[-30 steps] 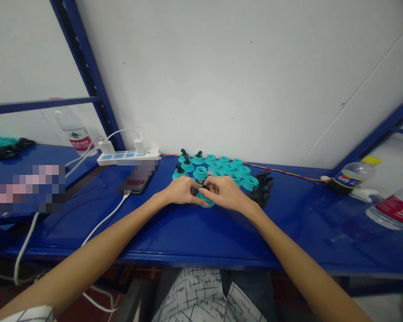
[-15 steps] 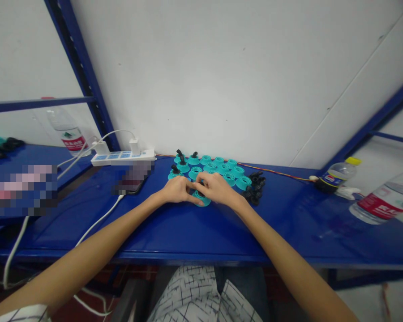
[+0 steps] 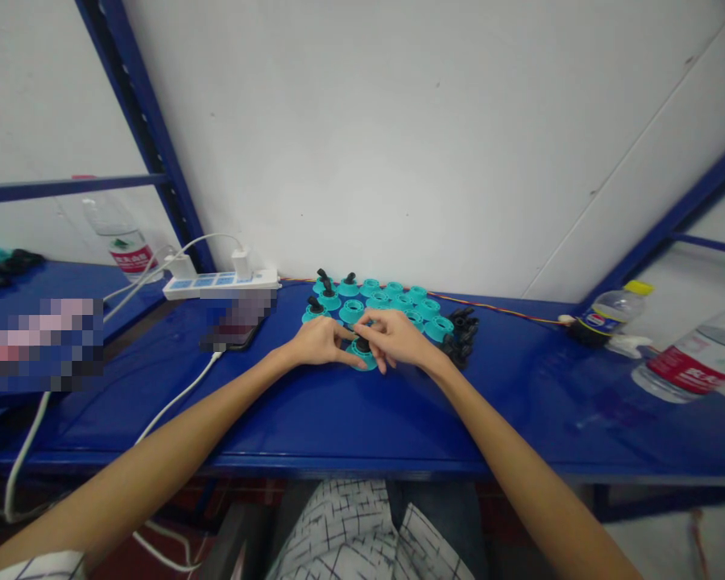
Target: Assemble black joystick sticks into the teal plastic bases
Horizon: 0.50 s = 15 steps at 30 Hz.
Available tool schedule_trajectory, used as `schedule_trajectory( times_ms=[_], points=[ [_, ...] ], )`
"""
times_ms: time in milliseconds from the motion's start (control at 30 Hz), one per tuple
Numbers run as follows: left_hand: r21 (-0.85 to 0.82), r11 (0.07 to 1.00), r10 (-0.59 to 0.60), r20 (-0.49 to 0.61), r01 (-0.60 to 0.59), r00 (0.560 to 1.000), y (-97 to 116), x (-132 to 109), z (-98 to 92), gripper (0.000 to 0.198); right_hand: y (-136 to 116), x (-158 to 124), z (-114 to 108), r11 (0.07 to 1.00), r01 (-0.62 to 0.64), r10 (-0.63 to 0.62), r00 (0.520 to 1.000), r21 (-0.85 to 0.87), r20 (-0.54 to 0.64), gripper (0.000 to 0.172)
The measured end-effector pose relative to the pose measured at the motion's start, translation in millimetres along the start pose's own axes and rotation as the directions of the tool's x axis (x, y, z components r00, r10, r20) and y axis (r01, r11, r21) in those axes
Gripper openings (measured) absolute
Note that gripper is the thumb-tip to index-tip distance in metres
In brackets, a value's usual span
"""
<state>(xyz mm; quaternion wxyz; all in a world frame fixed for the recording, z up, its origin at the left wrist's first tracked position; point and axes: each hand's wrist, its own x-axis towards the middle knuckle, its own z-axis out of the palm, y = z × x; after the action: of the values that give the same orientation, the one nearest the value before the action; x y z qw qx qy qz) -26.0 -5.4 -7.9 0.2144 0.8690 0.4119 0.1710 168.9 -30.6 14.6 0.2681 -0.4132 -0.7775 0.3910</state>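
A teal round flanged plastic piece (image 3: 366, 363) rests on the blue table in front of me, with a black plastic part (image 3: 362, 345) in its centre. My left hand (image 3: 319, 340) grips the teal piece from the left, thumb along its near edge. From the right, my right hand (image 3: 394, 336) pinches at the top of the black part, thumb and index finger together; its other fingers hang by the teal rim. Behind my hands stand several more teal pieces (image 3: 403, 301), some at the left with black angled fittings (image 3: 316, 305) upright in them. Loose black fittings (image 3: 461, 334) lie piled to the right.
A phone (image 3: 242, 321) on a white cable and a power strip (image 3: 222, 282) lie at the left. On the right are a cola bottle (image 3: 607, 318) and a large water bottle (image 3: 689, 366). A thin coloured wire (image 3: 489, 304) runs along the wall.
My right hand has shifted slightly right and its fingers have loosened and spread, so more of the black part shows. My left hand stays on the teal piece.
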Motion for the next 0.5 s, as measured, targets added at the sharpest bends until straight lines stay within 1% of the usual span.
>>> schedule_trajectory(
  times_ms=[100, 200, 367, 500],
  points=[
    [0.02, 1.0, 0.014, -0.008, -0.014, 1.0, -0.2, 0.0, -0.1, 0.059, 1.6, 0.1, -0.6, 0.998, 0.005, -0.007, 0.999, -0.057, -0.042, 0.029],
    [0.021, 1.0, 0.013, -0.014, -0.013, 1.0, -0.2, -0.2, -0.4, 0.058, 2.6, 0.2, -2.8, 0.977, 0.039, -0.062, 0.992, -0.209, -0.105, 0.028],
    [0.038, 0.999, 0.024, -0.022, -0.023, 0.999, 0.2, -0.3, -0.4, 0.057, 3.0, -0.3, -5.1, 0.878, 0.075, -0.182, 0.966, -0.473, -0.184, 0.028],
    [0.041, 0.999, 0.033, -0.032, -0.031, 0.999, 0.7, -0.4, -0.6, 0.059, 4.9, -0.4, -4.6, 0.801, 0.05, -0.209, 0.957, -0.597, -0.199, 0.029]
  ],
)
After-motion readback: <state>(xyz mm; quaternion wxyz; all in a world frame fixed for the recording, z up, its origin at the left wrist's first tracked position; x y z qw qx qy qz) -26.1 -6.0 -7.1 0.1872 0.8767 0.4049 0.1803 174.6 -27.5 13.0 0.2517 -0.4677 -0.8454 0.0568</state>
